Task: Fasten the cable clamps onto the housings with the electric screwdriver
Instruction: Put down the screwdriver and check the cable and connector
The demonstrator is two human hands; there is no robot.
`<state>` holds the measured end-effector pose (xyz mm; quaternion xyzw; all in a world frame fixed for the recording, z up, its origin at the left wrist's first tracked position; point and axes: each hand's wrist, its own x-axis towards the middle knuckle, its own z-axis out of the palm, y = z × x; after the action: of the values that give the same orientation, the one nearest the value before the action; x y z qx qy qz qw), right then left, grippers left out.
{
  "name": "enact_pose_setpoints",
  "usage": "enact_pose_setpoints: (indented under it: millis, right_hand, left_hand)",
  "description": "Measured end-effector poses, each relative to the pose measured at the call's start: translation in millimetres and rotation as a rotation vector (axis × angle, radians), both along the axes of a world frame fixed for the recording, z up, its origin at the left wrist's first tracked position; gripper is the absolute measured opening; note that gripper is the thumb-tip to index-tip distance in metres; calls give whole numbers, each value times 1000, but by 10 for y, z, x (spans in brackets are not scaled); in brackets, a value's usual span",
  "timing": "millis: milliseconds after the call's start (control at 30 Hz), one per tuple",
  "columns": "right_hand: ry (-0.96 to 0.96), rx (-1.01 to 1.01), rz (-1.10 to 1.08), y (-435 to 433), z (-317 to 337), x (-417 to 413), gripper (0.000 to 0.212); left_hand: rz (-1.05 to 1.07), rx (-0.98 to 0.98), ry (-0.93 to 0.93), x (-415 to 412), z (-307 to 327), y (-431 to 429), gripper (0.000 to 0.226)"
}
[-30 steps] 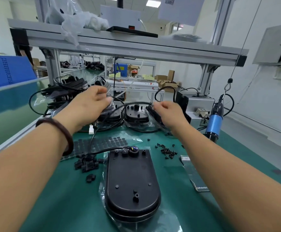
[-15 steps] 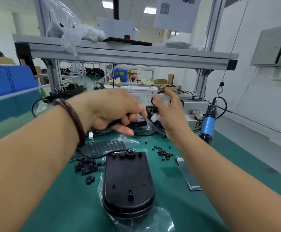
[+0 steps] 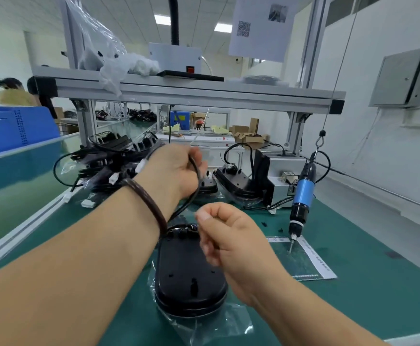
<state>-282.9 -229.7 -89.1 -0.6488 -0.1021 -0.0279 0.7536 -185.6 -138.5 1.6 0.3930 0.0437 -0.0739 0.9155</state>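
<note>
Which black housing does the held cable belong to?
The oval housing lying flat nearest the person: the cable gripped by the left hand runs down to its far end. The other housings sit farther back.

A dark green mat (image 3: 353, 308) is spread over the workbench. Above it a grey aluminium frame shelf (image 3: 204, 94) is carried on upright posts. On the shelf crumpled clear plastic bags (image 3: 119, 66) are laid at the left, and a white metal box with a red switch (image 3: 174, 58) is placed just beside them. A white printed paper sheet with a QR code (image 3: 261, 28) is hung higher up. A blue plastic crate (image 3: 16, 131) is seen at the far left, with a person in a yellow top (image 3: 14, 96) behind it. A grey metal cabinet (image 3: 398, 78) is fixed to the right wall. Brown cardboard boxes (image 3: 248, 137) are piled on a farther bench. A flat transparent sheet with white printed edges (image 3: 308, 260) is laid on the mat.
</note>
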Motion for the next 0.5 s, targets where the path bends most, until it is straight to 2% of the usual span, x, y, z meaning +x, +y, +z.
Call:
enact_pose_setpoints:
  millis: [100, 133, 200, 267, 367, 500]
  right_hand:
    - [-3, 6, -28, -48, 51, 18, 7]
    - [11, 23, -13, -19, 66, 28, 12]
    - [16, 90, 79, 83, 78, 39, 17]
    - [-7, 169, 150, 171, 64, 43, 7]
    - [36, 227, 37, 125, 21, 101, 13]
    - [60, 157, -141, -109, -88, 201, 12]
  left_hand:
    - [49, -135, 7, 42, 51, 67, 23]
    - [66, -179, -3, 43, 61, 43, 24]
    - [100, -224, -12, 43, 62, -44, 25]
    - [128, -247, -4, 60, 53, -95, 25]
    - [154, -179, -5, 100, 30, 46, 21]
    - [279, -15, 31, 215, -65, 576, 12]
